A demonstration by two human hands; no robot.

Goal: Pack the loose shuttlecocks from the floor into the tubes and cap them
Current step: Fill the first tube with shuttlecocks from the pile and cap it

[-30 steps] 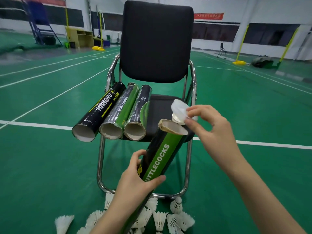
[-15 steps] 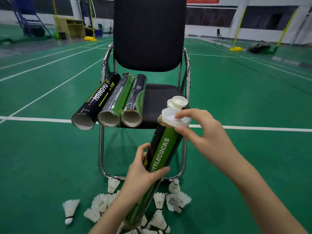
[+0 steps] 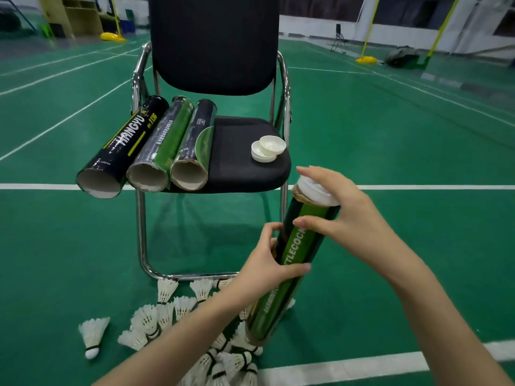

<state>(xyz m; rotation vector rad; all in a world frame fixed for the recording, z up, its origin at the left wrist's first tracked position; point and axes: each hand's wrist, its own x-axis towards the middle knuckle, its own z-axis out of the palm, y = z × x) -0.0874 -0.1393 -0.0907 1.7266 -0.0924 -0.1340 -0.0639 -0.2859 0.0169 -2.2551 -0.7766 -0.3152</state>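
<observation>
- A person looks down at their own two bare hands in a green-floored badminton hall, in front of a black chair (image 3: pixel 214 45) with a chrome frame.
- The left hand (image 3: pixel 267 270) is wrapped tight around the middle of a green and black shuttlecock tube (image 3: pixel 295 263), holding it tilted with its top leaning away to the right.
- The right hand (image 3: pixel 342 218) is closed over the tube's top end, palm and fingers pressing on a white cap (image 3: pixel 316 190) that sits on the rim (whether it is fully seated cannot be told).
- Three more tubes (image 3: pixel 145 146) lie side by side on the left of the chair seat, open ends toward the viewer, overhanging the front edge.
- Two spare white caps (image 3: pixel 268 148) rest overlapping at the seat's right front corner.
- Many loose white shuttlecocks (image 3: pixel 167 316) lie heaped on the floor below the chair and under the held tube; one lies apart to the left.
- Likely risks: the cap could go on crooked and pop off, since the cardboard rim looks frayed; hard pressing could crush the rim; and the overhanging tubes could roll off if the chair is knocked.
</observation>
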